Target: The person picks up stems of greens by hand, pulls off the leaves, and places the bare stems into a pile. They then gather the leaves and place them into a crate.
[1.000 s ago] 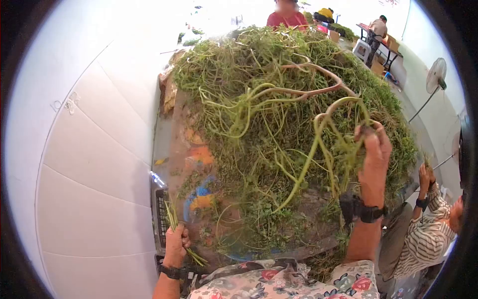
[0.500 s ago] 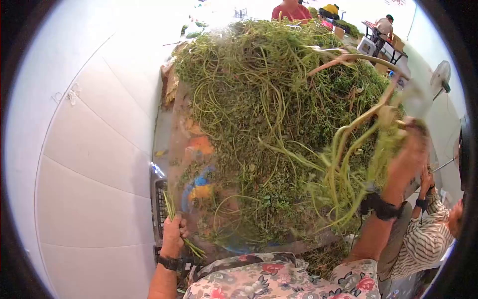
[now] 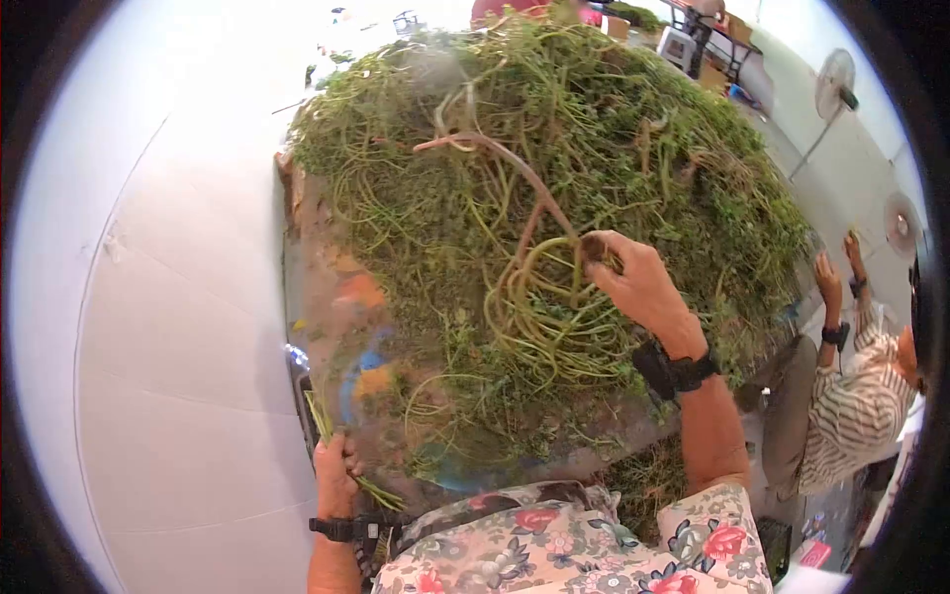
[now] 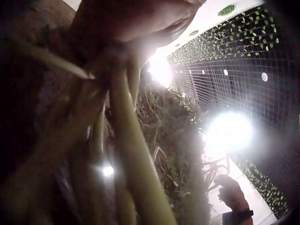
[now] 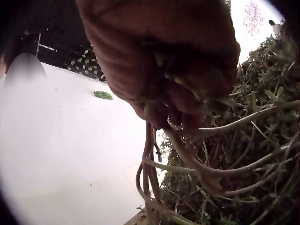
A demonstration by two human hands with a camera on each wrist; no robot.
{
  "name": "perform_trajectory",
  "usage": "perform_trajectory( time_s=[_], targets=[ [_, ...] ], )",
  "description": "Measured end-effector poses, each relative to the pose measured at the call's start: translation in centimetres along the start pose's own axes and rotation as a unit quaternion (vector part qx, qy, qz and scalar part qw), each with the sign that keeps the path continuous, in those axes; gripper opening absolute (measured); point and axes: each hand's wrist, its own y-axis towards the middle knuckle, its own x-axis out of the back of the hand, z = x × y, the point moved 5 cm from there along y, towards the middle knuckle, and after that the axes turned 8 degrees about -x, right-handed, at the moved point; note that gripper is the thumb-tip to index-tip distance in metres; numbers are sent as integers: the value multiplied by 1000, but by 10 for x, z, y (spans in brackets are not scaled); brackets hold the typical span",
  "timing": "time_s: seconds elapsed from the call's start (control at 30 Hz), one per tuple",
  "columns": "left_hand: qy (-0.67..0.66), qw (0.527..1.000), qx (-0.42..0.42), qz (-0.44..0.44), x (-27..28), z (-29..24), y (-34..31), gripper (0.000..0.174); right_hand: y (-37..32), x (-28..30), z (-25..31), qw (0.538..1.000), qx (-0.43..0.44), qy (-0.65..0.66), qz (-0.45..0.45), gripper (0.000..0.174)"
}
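My left hand (image 3: pixel 334 473) is low at the left, by the table's near left corner. It grips a small bundle of cut green stems (image 3: pixel 319 414), whose ends stick out above and below the fist; in the left wrist view thick stems (image 4: pixel 133 154) run down from the fingers. Over the middle of a broad heap of leafy greens (image 3: pixel 693 218), my right hand (image 3: pixel 643 287) pinches a long, branching, pinkish-brown vine (image 3: pixel 515 163). Thin green tendrils loop below the fingers. The right wrist view shows several curved stems (image 5: pixel 225 172) leaving the closed fingers, overlapping the heap.
The table (image 3: pixel 315 233) shows orange and blue patches along its left side, beside a white wall (image 3: pixel 188 376). A person in a striped shirt (image 3: pixel 851 426) sits close at the right, hands raised near the table. Standing fans (image 3: pixel 836 84) and a white stool (image 3: pixel 677 46) are farther back.
My right hand first swings out to the right with the vine, then comes back left over the heap's middle. The left hand keeps its stems in nearly the same place; the head view has shifted.
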Motion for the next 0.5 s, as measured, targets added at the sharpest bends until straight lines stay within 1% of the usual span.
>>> perform_trajectory(
  time_s=[0.03,0.1,0.17,0.23,0.33,0.37,0.47,0.5],
  targets=[
    [8,1000,-3,-13,1,-2,0,11,-4,0,-6,1000,4,-3,-19,32],
    [23,999,-5,-25,-3,-5,-5,11,-15,7,-9,999,-41,15,-27,32],
    [10,1000,11,-17,-2,-5,-3,11,-29,11,-18,997,-38,63,-19,30],
    [38,999,-9,-16,0,-5,0,13,-47,13,-21,990,-17,140,-26,23],
    [31,999,-24,8,3,-2,5,16,-76,6,-41,954,-111,280,12,17],
    [31,999,-16,-2,3,0,6,17,-87,9,-42,941,-165,295,33,16],
    [40,999,0,-35,6,1,7,18,-118,2,-60,909,-250,321,91,21],
    [47,998,1,-40,5,0,6,17,-126,-4,-62,926,-220,284,119,21]
  ],
)
